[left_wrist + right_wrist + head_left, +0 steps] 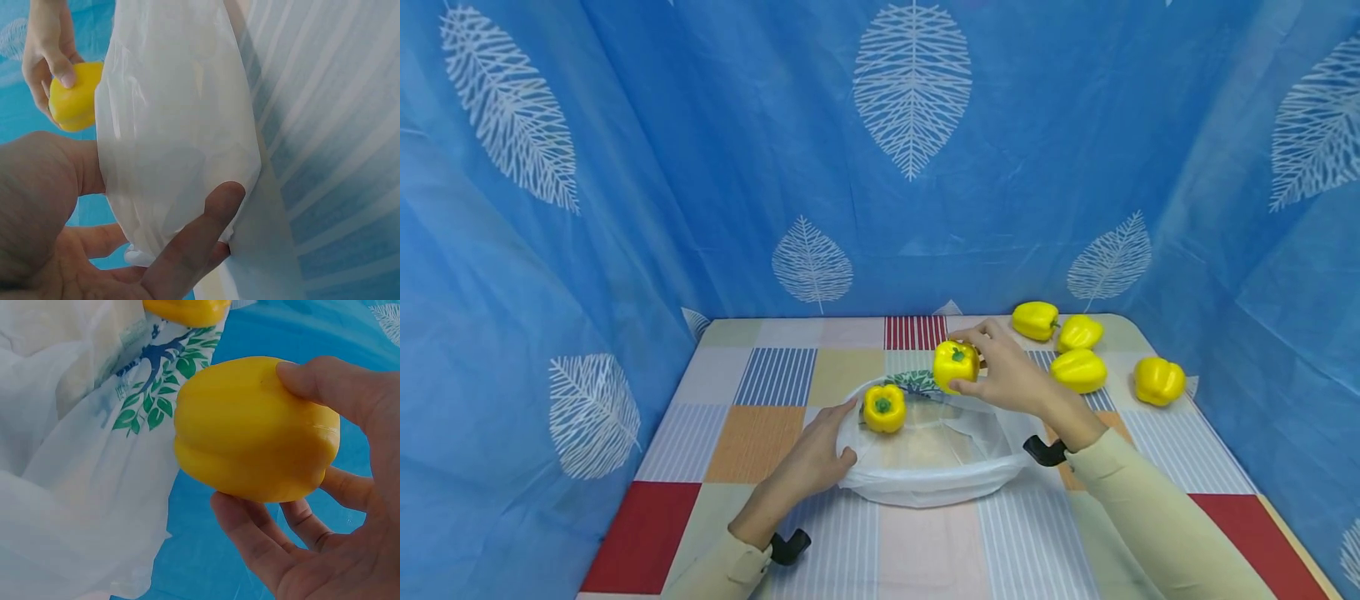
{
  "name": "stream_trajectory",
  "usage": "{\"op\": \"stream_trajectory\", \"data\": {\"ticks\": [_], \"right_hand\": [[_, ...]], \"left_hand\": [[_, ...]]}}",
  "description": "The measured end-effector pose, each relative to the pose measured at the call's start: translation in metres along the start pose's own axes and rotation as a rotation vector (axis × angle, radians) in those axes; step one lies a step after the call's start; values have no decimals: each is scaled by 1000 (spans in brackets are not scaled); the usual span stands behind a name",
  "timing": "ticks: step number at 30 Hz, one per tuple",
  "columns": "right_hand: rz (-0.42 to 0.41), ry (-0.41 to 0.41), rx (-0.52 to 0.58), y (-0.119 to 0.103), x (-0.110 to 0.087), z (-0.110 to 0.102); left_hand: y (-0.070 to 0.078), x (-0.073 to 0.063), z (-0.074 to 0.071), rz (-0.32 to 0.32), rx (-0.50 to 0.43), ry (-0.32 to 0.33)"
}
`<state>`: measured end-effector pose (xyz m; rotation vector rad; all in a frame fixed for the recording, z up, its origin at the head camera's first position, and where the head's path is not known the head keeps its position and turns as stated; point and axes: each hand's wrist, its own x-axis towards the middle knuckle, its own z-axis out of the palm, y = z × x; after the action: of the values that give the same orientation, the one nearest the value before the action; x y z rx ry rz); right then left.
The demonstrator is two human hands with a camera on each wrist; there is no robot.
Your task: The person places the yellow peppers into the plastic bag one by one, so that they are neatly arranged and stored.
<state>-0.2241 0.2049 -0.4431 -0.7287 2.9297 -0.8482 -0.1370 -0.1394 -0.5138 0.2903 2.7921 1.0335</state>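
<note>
A white plastic bag lies with its mouth spread on the table, green leaf print along its far side. My left hand holds the bag's left side; in the left wrist view its fingers lie around the thin plastic. One yellow bell pepper sits inside the bag's left end, stem up. Over the far right rim, my right hand grips another yellow bell pepper. The right wrist view shows the thumb on one side of this pepper and fingers on the other.
Several more yellow bell peppers lie at the table's back right, one of them nearer the right edge. A patchwork checked cloth covers the table. Blue curtains with white leaf prints enclose the back and sides.
</note>
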Motion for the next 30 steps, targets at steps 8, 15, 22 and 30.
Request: {"op": "stream_trajectory", "data": {"ticks": [8,15,22,30], "right_hand": [[-45,-24,29,-6,-2,3],[-85,-32,29,-12,-2,7],[-86,-65,0,-15,-1,12],[-89,-108,-1,-12,2,20]], "left_hand": [[0,-1,0,3,-2,5],[-2,-1,0,35,6,12],[-1,-1,0,38,5,13],[1,-1,1,28,0,4]]}}
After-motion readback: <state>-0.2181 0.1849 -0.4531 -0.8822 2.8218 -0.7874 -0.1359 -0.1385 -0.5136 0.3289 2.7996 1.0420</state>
